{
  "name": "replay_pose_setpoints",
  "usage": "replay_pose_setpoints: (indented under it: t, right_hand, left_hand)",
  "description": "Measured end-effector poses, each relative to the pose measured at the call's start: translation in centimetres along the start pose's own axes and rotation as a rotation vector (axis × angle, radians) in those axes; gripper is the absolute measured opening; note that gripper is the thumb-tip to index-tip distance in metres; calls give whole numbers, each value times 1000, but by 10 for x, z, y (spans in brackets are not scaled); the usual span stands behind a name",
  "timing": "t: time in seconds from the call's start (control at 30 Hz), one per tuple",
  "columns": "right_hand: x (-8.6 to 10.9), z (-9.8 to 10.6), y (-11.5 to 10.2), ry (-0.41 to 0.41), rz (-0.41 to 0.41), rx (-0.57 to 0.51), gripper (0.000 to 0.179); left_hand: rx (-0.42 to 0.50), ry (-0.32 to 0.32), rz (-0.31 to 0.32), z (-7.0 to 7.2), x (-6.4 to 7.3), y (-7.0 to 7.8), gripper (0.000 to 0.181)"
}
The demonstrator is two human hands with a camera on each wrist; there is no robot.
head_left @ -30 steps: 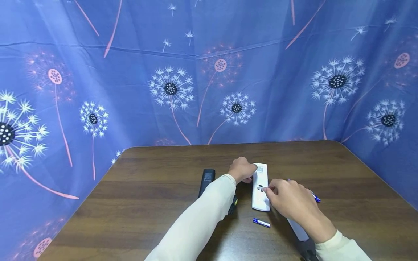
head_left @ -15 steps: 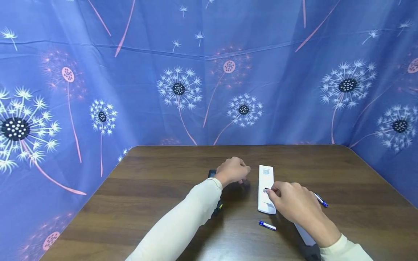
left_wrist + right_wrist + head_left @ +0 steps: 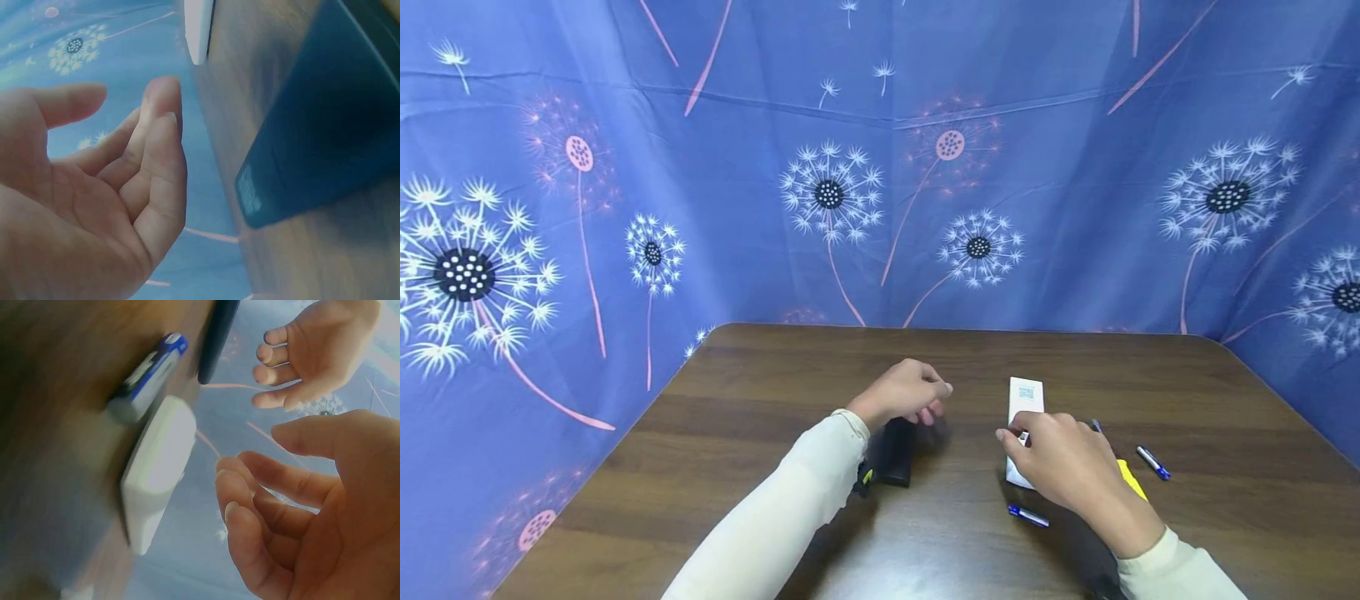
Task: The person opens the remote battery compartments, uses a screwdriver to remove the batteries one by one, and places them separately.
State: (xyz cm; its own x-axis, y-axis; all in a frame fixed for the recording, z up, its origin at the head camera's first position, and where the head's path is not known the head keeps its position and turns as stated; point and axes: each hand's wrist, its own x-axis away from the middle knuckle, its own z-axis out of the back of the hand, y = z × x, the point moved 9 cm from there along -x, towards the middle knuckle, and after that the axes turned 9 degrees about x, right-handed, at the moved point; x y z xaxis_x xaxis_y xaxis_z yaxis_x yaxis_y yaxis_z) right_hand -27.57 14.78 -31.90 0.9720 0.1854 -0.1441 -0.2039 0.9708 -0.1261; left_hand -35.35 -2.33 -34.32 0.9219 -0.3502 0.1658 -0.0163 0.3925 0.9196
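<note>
My left hand (image 3: 904, 390) hovers over a black remote control (image 3: 895, 454), fingers loosely bent and holding nothing. In the left wrist view, the thumb stands apart from the fingers, and the black remote control (image 3: 312, 125) lies beside them. A white remote control (image 3: 1026, 394) lies on the table with a QR code label facing up. My right hand (image 3: 1067, 458) is above its near part and hides some of it. The right wrist view shows the right thumb and fingers (image 3: 247, 550) parted with nothing between them, close to the white remote control (image 3: 159, 469).
One blue and white battery (image 3: 1028, 517) lies in front of the white remote control, another battery (image 3: 1153, 463) to its right. A yellow item (image 3: 1131, 479) shows beside the right wrist. A small black and yellow object (image 3: 865, 477) is near the left sleeve. A blue patterned curtain (image 3: 880, 208) stands behind the table (image 3: 775, 400).
My left hand has moved left, from the white remote control to over the black one. My right hand's fingertips have come away from the white remote control's back. The head view has turned left.
</note>
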Motion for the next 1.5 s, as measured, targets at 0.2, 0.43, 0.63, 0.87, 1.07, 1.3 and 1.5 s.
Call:
replay_pose_setpoints:
  t: [0.2,0.43,0.63,0.87,1.07,1.3,1.5]
  right_hand:
    - [-6,-3,-17,-32,28,-28,26]
    - [-12,-8,-37,-24,60,-62,22]
    - [-15,-10,-49,-34,77,-78,23]
    - [-16,-12,-57,-51,82,-110,21]
    - [-13,-15,-56,-44,80,-124,21]
    - [-13,-17,-54,-49,76,-132,22]
    - [-14,-19,-54,-62,75,-137,21]
  left_hand:
    - [-104,25,15,18,12,-4,21]
    - [-373,115,68,42,27,-22,24]
    - [-539,182,123,48,31,-34,42]
    - [-672,195,140,43,32,-43,46]
    - [-707,179,151,38,31,-47,49]
    - [-696,173,160,34,29,-50,55]
    - [-694,165,180,30,28,-50,60]
